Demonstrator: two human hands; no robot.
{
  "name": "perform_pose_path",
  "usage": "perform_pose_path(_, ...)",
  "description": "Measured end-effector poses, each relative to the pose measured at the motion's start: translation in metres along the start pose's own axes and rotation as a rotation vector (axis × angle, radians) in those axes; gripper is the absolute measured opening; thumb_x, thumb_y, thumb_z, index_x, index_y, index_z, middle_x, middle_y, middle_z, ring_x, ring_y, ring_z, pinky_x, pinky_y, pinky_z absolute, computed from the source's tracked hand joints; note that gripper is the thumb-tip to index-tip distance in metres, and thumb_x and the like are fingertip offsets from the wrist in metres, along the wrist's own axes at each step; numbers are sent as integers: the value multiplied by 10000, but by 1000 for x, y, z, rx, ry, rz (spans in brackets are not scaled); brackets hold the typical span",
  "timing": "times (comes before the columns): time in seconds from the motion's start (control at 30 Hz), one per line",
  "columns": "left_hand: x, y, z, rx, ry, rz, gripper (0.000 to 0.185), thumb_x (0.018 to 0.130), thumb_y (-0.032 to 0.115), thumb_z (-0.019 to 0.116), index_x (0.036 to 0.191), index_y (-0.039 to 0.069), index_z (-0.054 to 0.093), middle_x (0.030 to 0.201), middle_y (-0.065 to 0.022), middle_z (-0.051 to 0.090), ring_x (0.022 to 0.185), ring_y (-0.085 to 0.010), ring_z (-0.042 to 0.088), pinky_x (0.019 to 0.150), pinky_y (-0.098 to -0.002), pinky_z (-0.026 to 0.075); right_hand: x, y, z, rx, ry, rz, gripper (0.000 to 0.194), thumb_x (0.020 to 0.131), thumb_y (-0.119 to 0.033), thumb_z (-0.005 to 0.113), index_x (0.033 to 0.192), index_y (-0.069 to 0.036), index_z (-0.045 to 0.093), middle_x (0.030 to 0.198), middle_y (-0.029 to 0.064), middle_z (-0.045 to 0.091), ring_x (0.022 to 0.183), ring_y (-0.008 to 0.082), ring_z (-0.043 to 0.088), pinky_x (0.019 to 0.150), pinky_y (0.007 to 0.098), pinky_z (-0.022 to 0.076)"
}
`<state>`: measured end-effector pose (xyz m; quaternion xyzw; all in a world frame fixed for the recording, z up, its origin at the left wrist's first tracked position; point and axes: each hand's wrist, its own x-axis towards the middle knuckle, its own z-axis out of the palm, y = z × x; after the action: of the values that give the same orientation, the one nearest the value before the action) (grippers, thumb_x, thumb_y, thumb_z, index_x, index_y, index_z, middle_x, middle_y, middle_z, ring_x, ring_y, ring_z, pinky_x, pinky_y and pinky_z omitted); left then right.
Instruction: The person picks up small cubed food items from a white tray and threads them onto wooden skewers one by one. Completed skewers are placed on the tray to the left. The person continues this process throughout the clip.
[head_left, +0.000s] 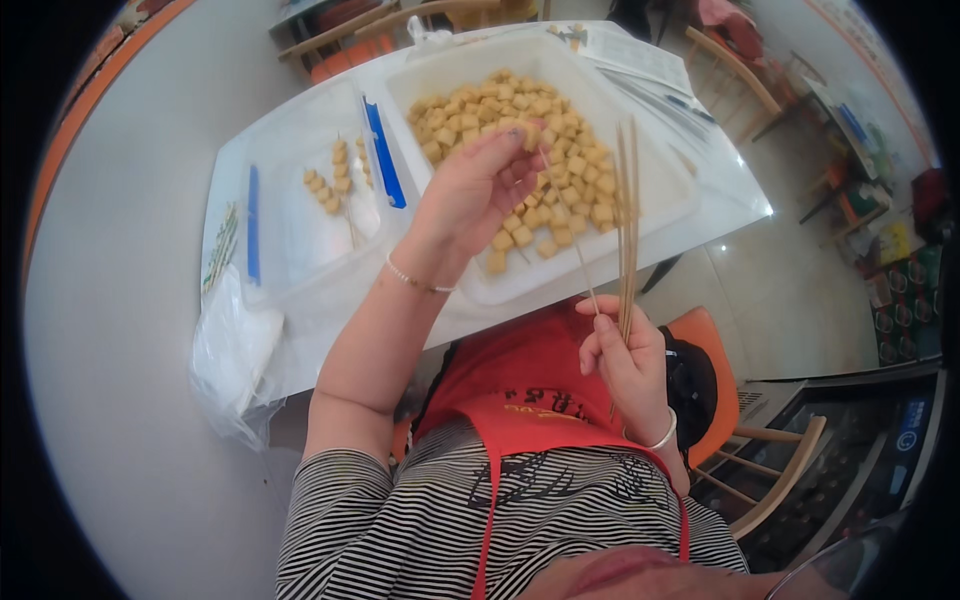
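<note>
My left hand (487, 176) is over a white plastic tub (660, 199) heaped with yellowish tofu-like cubes (574, 176). Its fingers pinch one or more cubes (531, 135) at the upper end of a thin bamboo skewer (568, 221). Whether the tip has gone in is hidden by the fingers. My right hand (626, 352) grips that skewer near its lower end, along with a bundle of several bare skewers (628, 232) pointing up. Left of the tub, a clear plastic box (300, 259) with blue side clips (384, 154) contains a few skewers threaded with cubes (340, 169).
A plastic bag (232, 360) hangs over the white table's near left corner. Beside it lies a packet with green print (222, 244). Printed sheets (637, 56) lie at the far right. An orange chair (705, 375) stands close at my right; a wall (127, 262) is on the left.
</note>
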<state>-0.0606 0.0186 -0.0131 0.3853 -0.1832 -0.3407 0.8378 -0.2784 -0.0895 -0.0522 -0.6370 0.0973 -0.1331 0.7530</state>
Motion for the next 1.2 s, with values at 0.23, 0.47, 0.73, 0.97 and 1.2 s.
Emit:
perform_pose_path(0.23,0,0,8,-14,2,59,301,956,201,544,1183,4,563,970,-48,616,817,-74,572,715,-195,498,-2,1,-2,-22,-15,-15,203,992,-108,449,1115,15,554,643,-9,528,549,45,501,528,180,394)
perform_pose_path(0.47,-2,-2,8,-3,-26,83,286,952,205,552,1155,7,581,957,-48,625,820,-69,573,727,-190,490,-3,0,-2,-24,-17,-7,201,992,-112,449,1110,11,556,636,-12,519,545,41,491,524,179,389)
perform_pose_path(0.73,-20,-8,29,103,25,109,259,944,232,570,1123,51,620,939,-1,629,850,-53,560,779,-203,461,-3,1,0,-38,0,-40,201,993,-113,446,1113,11,549,634,-15,509,541,37,476,522,174,378)
perform_pose_path(0.97,-34,-18,45,120,49,98,245,935,232,588,1081,45,651,942,34,619,871,-42,521,803,-225,433,1,-2,7,-39,30,-165,196,994,-102,430,1105,16,540,642,-12,507,533,36,463,519,170,370)
perform_pose_path(1.2,-45,-35,55,255,-54,105,232,932,182,591,1093,24,649,979,11,628,831,-51,517,774,-220,443,20,-21,17,-9,105,-259,190,993,-93,423,1092,18,540,639,-9,507,523,41,462,496,182,373)
